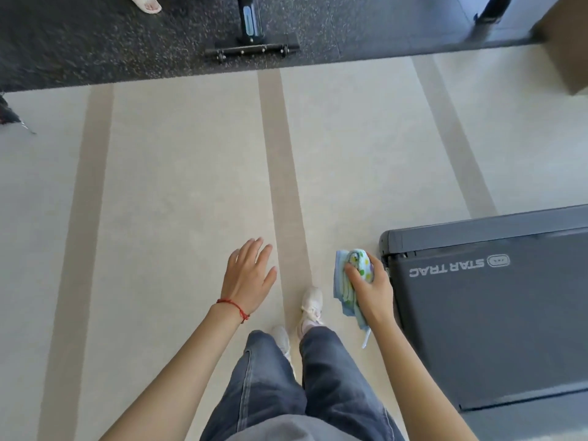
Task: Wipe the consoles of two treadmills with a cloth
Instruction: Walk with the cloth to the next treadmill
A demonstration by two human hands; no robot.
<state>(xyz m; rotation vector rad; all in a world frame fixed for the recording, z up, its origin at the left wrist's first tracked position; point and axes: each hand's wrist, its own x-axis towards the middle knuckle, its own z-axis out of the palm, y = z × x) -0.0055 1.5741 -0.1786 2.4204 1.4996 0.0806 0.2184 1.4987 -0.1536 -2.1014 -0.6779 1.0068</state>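
My right hand (372,289) grips a bunched light-blue cloth (345,286) with a green and white pattern, held over the floor just left of a treadmill. The dark grey rear end of that treadmill's deck (490,313), marked STAR TRAC, lies at the lower right. No console is in view. My left hand (248,276) hovers open with fingers spread and nothing in it; a red string sits on its wrist. Both hands are held out in front of my legs and white shoes.
Beige floor (178,202) with darker stripes stretches ahead. A dark speckled rubber mat (111,39) lies beyond, bearing a black machine base (251,49). Another person's foot (148,3) shows at top left. A brown box-like object (566,49) stands at top right.
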